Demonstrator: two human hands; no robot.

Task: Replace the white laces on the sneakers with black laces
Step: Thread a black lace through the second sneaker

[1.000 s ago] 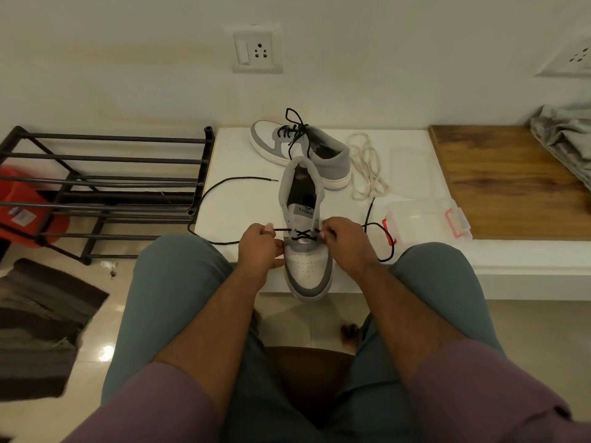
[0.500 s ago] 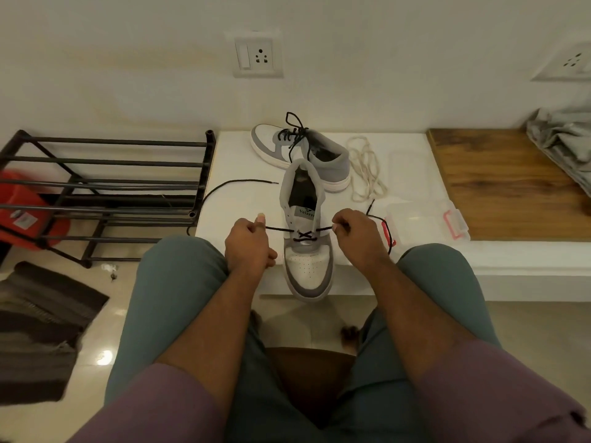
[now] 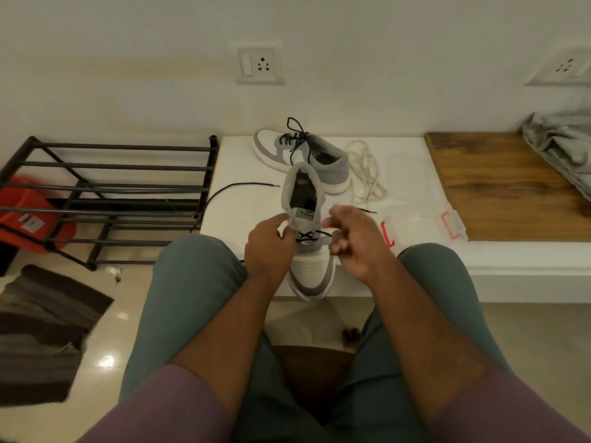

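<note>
The near grey-and-white sneaker (image 3: 311, 273) stands on the white ledge (image 3: 243, 215) with its toe toward me. A black lace (image 3: 307, 236) crosses its lowest eyelets. My left hand (image 3: 268, 251) pinches the lace at the shoe's left side. My right hand (image 3: 355, 244), blurred, has its fingers curled where the lace leaves the right side. One free lace end (image 3: 243, 186) trails left over the ledge, and the other (image 3: 367, 212) pokes out behind my right hand. The second sneaker (image 3: 323, 161) lies further back, fully laced in black. The removed white laces (image 3: 364, 174) lie beside it.
A clear plastic box with red clasps (image 3: 425, 219) sits right of my hands, next to a wooden board (image 3: 499, 187) with grey cloth (image 3: 563, 145) on it. A black shoe rack (image 3: 112, 193) and a red item (image 3: 28, 215) stand to the left. A dark mat (image 3: 41, 330) lies on the floor.
Half a second ago both hands were spread apart, pulling the lace taut sideways. They have now come back in against the shoe's eyelets.
</note>
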